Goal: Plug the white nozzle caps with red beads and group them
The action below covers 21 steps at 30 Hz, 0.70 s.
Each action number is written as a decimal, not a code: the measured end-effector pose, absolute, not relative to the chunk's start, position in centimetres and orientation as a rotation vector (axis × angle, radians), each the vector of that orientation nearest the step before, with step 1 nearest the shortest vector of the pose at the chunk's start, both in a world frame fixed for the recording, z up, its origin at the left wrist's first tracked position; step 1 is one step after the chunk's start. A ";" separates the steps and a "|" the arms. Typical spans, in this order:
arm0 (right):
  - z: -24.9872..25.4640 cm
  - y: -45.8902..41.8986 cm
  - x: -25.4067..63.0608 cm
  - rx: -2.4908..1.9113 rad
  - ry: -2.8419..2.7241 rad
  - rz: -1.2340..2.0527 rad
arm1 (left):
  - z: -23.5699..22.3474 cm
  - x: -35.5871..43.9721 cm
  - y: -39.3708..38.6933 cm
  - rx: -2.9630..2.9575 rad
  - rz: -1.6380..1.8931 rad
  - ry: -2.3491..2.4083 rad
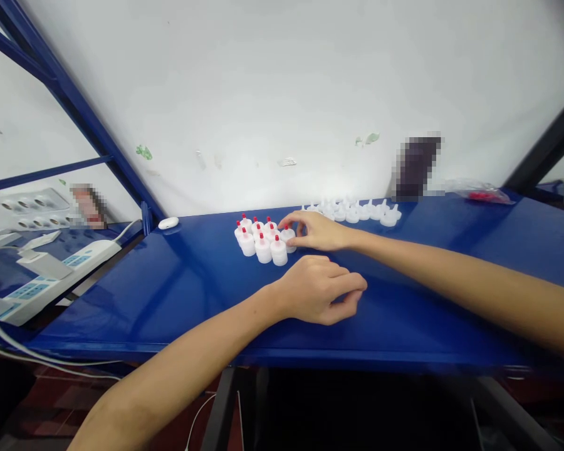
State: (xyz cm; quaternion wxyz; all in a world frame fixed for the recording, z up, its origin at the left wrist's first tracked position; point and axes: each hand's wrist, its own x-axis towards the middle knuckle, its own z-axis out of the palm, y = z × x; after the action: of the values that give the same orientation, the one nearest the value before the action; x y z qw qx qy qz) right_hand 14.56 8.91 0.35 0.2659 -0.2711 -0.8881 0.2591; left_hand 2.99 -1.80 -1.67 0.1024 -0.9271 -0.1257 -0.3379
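Observation:
A tight cluster of small white bottles [264, 250] with red pointed tips stands upright on the blue table. My right hand [313, 230] reaches in from the right, its thumb and index finger closed around the bottle at the cluster's right edge [289, 236]. In front of it, nearer the table's front edge, my left hand [326, 289] is loosely curled into a fist. No object shows in its fingers. Behind my right hand lies a group of white nozzle caps [352, 215] with thin spouts, some hidden by the hand.
The blue table [192, 300] runs along a white wall. A white oval case [168, 223] lies at the back left. Power strips [75, 266] with plugs and cables are at far left. At the back right lies a clear plastic bag [482, 193] with something red; a blurred dark object [417, 166] leans nearby.

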 end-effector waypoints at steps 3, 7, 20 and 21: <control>0.0 8.8 14.6 -0.754 -2.415 0.707 | -1.6 3.1 -2.0 -2.720 -1.011 -0.366; -0.2 9.0 14.9 -0.763 -2.427 0.741 | -1.6 2.9 -1.9 -2.731 -0.942 -0.401; 1.1 11.5 20.4 -1.469 -2.352 -0.035 | -0.3 1.2 -0.4 -2.755 -0.627 -0.770; 0.8 11.5 20.3 -1.516 -2.351 -0.053 | -0.5 1.4 -0.7 -2.784 -0.619 -0.761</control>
State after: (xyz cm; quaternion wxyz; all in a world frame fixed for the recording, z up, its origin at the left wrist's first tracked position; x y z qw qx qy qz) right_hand 20.31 11.50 0.77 0.1713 -0.5338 -0.8279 -0.0188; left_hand 1.40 -0.66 -0.47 0.0948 -0.9389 -0.2568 -0.2086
